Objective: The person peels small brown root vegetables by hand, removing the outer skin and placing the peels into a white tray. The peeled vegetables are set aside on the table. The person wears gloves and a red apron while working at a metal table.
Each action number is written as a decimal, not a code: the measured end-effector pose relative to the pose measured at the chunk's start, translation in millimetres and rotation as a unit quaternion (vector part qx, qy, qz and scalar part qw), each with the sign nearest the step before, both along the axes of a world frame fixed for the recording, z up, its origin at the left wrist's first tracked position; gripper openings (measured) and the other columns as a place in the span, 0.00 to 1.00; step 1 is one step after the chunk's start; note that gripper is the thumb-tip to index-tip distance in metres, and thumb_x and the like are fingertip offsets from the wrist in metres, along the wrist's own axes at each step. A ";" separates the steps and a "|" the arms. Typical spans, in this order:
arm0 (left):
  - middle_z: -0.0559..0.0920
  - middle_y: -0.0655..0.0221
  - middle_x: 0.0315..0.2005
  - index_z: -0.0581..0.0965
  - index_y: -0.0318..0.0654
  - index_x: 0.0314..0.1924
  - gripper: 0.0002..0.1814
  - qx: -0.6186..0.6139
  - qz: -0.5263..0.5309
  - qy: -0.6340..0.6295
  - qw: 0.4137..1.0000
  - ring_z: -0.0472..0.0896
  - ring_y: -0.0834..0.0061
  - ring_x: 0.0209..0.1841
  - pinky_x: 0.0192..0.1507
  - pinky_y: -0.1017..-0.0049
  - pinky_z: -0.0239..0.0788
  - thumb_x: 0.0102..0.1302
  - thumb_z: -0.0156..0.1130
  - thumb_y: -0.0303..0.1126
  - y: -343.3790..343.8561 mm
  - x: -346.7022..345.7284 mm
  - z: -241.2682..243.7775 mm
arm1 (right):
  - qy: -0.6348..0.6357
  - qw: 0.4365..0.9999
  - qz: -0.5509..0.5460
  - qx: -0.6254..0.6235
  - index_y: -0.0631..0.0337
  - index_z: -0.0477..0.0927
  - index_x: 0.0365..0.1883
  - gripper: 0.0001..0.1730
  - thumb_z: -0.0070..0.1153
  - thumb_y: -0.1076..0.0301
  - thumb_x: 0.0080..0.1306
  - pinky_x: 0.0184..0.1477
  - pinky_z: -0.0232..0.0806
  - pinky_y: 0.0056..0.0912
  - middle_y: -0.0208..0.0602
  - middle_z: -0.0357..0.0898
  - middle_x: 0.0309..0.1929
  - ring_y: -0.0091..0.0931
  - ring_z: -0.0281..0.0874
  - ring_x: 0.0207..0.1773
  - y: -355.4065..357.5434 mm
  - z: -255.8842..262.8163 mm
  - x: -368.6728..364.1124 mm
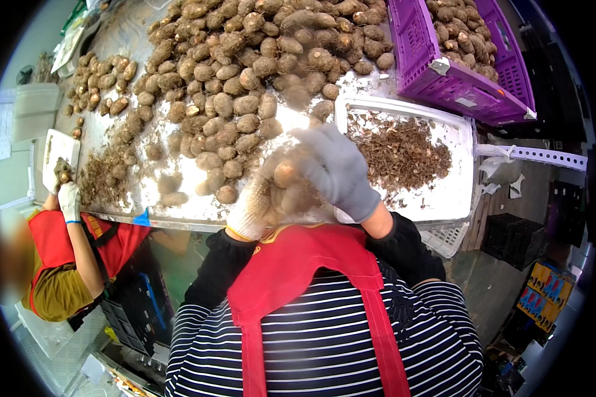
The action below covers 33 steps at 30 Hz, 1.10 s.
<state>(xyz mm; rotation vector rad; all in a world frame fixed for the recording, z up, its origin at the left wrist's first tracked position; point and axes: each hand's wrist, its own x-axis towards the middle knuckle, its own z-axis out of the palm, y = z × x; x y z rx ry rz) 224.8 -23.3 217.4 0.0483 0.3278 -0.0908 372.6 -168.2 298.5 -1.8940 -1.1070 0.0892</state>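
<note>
My left hand (253, 204), in a soiled white knit glove, is closed around a small brown taro corm (285, 174) just above the table's front edge. A pale cut patch shows on the corm. My right hand (338, 171), in a grey glove, is curled against the corm from the other side. Its fingertips are blurred, so whether it grips a tool or the corm is hidden. Beyond both hands a large heap of hairy taro corms (228, 74) covers the metal table. Beside my right hand stands a white tray (407, 217) with brown peelings (407, 154) in it.
A purple plastic crate (457, 92) of taro corms stands at the back right. To the left, a co-worker in a red apron (59, 238) works with gloved hands (68, 196) by a small white tray (54, 144). Blue tape (142, 218) marks the table edge.
</note>
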 end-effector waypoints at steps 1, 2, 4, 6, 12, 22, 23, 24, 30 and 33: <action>0.75 0.62 0.65 0.65 0.39 0.73 0.29 0.039 0.003 0.038 0.999 0.77 0.70 0.64 0.63 0.71 0.75 0.79 0.59 0.41 -2.5 -0.7 7.4 | -0.036 0.999 0.028 -0.011 0.59 0.84 0.51 0.17 0.58 0.56 0.72 0.41 0.74 0.35 0.45 0.83 0.46 0.39 0.84 0.42 6.9 -5.7 -4.0; 0.73 0.61 0.67 0.63 0.39 0.75 0.31 0.077 0.007 0.075 0.994 0.76 0.69 0.66 0.65 0.71 0.74 0.78 0.60 0.39 -5.0 -2.2 12.0 | -0.072 0.996 0.056 -0.023 0.57 0.84 0.51 0.17 0.58 0.57 0.71 0.40 0.75 0.35 0.44 0.83 0.46 0.39 0.84 0.41 13.5 -16.2 -7.3; 0.66 0.61 0.72 0.57 0.39 0.77 0.36 0.266 -0.012 0.016 0.964 0.71 0.68 0.70 0.67 0.70 0.70 0.76 0.63 0.36 -10.5 -9.9 12.8 | -0.102 0.989 0.094 -0.057 0.57 0.83 0.51 0.16 0.59 0.61 0.69 0.37 0.76 0.35 0.43 0.84 0.48 0.39 0.85 0.39 26.6 -16.9 -15.7; 0.68 0.63 0.65 0.60 0.39 0.72 0.31 0.401 -0.019 0.020 0.916 0.71 0.71 0.63 0.61 0.71 0.69 0.77 0.60 0.38 -16.8 -8.5 16.2 | -0.079 0.993 0.073 -0.055 0.59 0.83 0.51 0.15 0.59 0.64 0.67 0.37 0.76 0.36 0.41 0.84 0.48 0.39 0.85 0.39 33.3 -15.6 -23.3; 0.72 0.69 0.45 0.69 0.39 0.58 0.18 0.635 0.051 0.102 0.764 0.71 0.77 0.42 0.41 0.76 0.63 0.79 0.54 0.44 -25.6 5.0 15.8 | -0.060 0.996 0.008 -0.072 0.62 0.81 0.51 0.15 0.56 0.70 0.67 0.37 0.75 0.39 0.42 0.83 0.47 0.39 0.84 0.39 39.8 -25.9 -27.4; 0.78 0.76 0.22 0.80 0.42 0.46 0.25 0.597 0.023 0.218 0.771 0.71 0.85 0.18 0.18 0.82 0.57 0.82 0.43 0.54 -33.1 20.7 33.0 | 0.109 0.992 -0.032 0.063 0.66 0.80 0.47 0.17 0.52 0.58 0.78 0.37 0.71 0.43 0.56 0.82 0.35 0.49 0.82 0.37 40.2 -89.6 -6.7; 0.78 0.77 0.22 0.80 0.43 0.47 0.26 0.533 -0.001 0.262 0.805 0.70 0.85 0.18 0.19 0.82 0.57 0.82 0.42 0.56 -34.6 26.7 49.8 | 0.116 0.990 -0.030 0.070 0.65 0.80 0.47 0.17 0.52 0.57 0.77 0.38 0.72 0.42 0.55 0.82 0.36 0.49 0.82 0.38 37.4 -87.0 -9.8; 0.78 0.77 0.22 0.79 0.44 0.49 0.27 0.532 -0.015 0.258 0.806 0.70 0.85 0.17 0.19 0.82 0.57 0.82 0.41 0.57 -32.7 22.8 37.9 | 0.118 0.990 -0.026 0.074 0.65 0.81 0.47 0.17 0.53 0.58 0.77 0.38 0.72 0.42 0.54 0.83 0.36 0.48 0.82 0.37 34.0 -75.3 -12.0; 0.75 0.63 0.56 0.66 0.35 0.70 0.27 0.426 0.033 0.076 0.901 0.73 0.71 0.54 0.56 0.75 0.65 0.81 0.48 0.45 -18.6 -9.0 -41.8 | 0.009 0.999 -0.037 0.006 0.61 0.82 0.47 0.14 0.53 0.60 0.76 0.40 0.75 0.42 0.47 0.84 0.37 0.42 0.84 0.37 33.4 -47.2 -27.4; 0.83 0.68 0.41 0.75 0.30 0.56 0.14 0.936 -0.019 0.013 0.351 0.81 0.77 0.44 0.46 0.77 0.75 0.80 0.49 0.32 -14.3 -10.3 -53.0 | -0.003 0.999 -0.031 -0.010 0.61 0.82 0.46 0.13 0.52 0.61 0.76 0.39 0.74 0.42 0.47 0.84 0.37 0.42 0.84 0.38 34.8 -82.5 -10.0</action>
